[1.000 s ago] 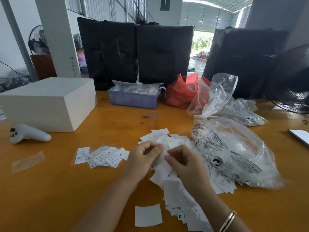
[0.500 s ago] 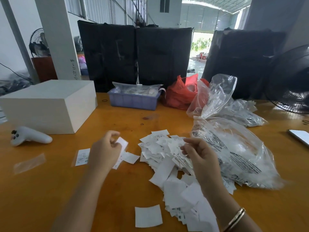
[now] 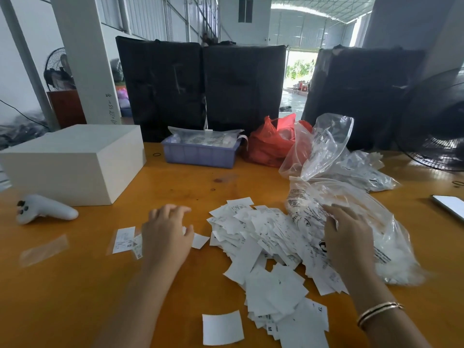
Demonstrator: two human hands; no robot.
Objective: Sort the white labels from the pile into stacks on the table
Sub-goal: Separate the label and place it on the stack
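A loose pile of white labels (image 3: 266,247) sprawls across the middle of the orange table (image 3: 75,297) and runs down to the near edge. A short row of sorted labels (image 3: 124,239) lies to its left. My left hand (image 3: 167,234) lies palm down over the right end of that row, fingers relaxed, hiding the labels beneath. A single label (image 3: 200,241) shows just right of that hand. My right hand (image 3: 347,233) rests with straight fingers on the clear printed plastic bag (image 3: 391,237) at the pile's right side. One blank label (image 3: 222,327) lies apart near the front.
A white box (image 3: 72,162) and a white controller (image 3: 45,209) sit at the left, with a clear sleeve (image 3: 44,249) nearer. A blue tray (image 3: 200,153), red bag (image 3: 271,144) and more clear bags (image 3: 326,146) stand behind. A phone (image 3: 449,204) and fan (image 3: 439,121) are right.
My left hand carried a label from the pile to the left row and now lies flat over it. My right hand moved right from the pile onto the plastic bag.
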